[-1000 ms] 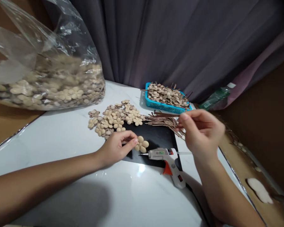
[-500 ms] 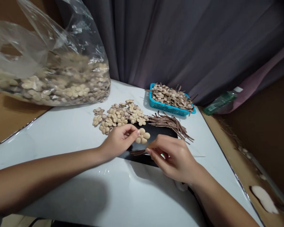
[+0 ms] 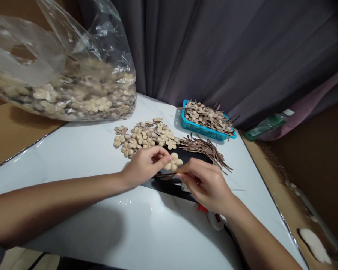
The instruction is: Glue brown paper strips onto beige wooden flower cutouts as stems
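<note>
Above the black mat on the white counter, the left hand pinches a cream flower by its left edge, its fingers closed on a petal and the rest of the bloom standing free toward the right hand. That hand's fingers are closed too, gripping the end of a dark brown strip just beside the flower's lower right petals. The strip's long axis runs sideways, leftward from the right fingertips, along the flower's near side and toward the underside of the left hand. Whether strip and flower touch, I cannot tell, nor if it is one strip or several. Partly hidden beneath the right hand lies a glue gun, its nozzle pointing left. Loose flowers and a bundle of strips lie beyond the hands.
</note>
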Action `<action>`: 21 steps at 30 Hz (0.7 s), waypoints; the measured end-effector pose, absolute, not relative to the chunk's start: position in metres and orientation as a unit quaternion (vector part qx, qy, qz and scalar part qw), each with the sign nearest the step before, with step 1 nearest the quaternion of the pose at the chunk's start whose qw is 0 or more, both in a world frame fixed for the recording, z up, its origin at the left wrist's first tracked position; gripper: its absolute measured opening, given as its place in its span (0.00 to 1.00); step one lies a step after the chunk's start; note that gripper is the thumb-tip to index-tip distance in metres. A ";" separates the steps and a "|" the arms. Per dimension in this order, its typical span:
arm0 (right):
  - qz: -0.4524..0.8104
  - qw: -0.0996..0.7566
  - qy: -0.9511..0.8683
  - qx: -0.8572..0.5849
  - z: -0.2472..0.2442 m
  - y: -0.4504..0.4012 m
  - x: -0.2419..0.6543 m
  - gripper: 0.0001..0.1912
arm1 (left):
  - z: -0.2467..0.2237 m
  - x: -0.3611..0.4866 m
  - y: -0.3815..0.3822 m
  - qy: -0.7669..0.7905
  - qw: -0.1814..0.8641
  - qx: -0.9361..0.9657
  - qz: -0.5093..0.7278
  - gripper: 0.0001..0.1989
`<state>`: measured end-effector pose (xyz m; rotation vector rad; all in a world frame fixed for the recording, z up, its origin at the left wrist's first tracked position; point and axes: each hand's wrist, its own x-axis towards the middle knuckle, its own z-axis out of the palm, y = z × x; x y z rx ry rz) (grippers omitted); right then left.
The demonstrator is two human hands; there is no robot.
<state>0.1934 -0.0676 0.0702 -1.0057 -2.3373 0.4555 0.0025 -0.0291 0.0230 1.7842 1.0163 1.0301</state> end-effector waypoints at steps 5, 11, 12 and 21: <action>0.172 0.286 -0.867 -0.371 0.068 -0.070 0.192 0.05 | 0.022 0.002 -0.029 0.393 0.392 0.719 0.417 0.12; 0.164 0.291 -0.864 -0.377 0.067 -0.070 0.190 0.05 | 0.023 0.002 -0.030 0.385 0.380 0.730 0.418 0.10; 0.164 0.289 -0.863 -0.380 0.066 -0.070 0.190 0.05 | 0.023 0.002 -0.031 0.385 0.378 0.731 0.418 0.10; 0.156 0.281 -0.862 -0.391 0.065 -0.069 0.190 0.04 | 0.021 0.002 -0.030 0.380 0.368 0.739 0.418 0.09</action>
